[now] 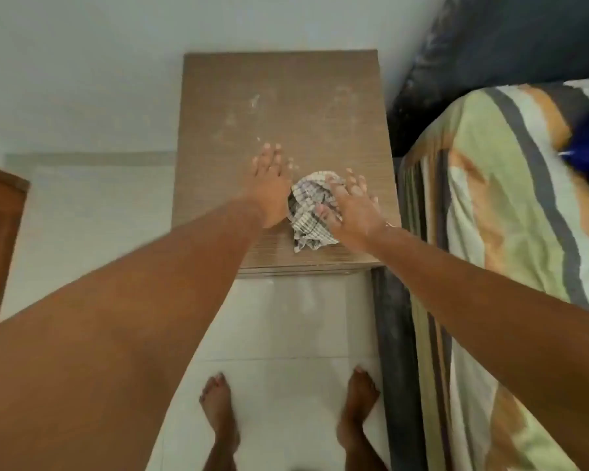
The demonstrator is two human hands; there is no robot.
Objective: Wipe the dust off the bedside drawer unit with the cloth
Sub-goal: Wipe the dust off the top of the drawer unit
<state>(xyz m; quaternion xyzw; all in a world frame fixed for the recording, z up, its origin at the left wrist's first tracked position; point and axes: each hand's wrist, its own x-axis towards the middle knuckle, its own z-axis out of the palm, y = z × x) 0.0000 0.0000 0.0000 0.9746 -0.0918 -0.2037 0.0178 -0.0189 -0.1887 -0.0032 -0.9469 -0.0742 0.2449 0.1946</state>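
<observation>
The bedside drawer unit [283, 107] is a brown wood-grain box seen from above, its top marked with pale dust smears around the middle. A crumpled white checked cloth [308, 212] lies on the near right part of the top. My right hand [351, 205] rests on the cloth's right side, fingers spread over it, thumb tucked into the folds. My left hand [269, 185] lies flat on the top just left of the cloth, fingers apart, holding nothing.
A bed with a striped green, orange and grey cover [510, 212] stands tight against the unit's right side. A brown wooden door edge [0, 232] is at the left. My bare feet [218, 413] stand on white floor tiles in front of the unit. A pale wall is behind it.
</observation>
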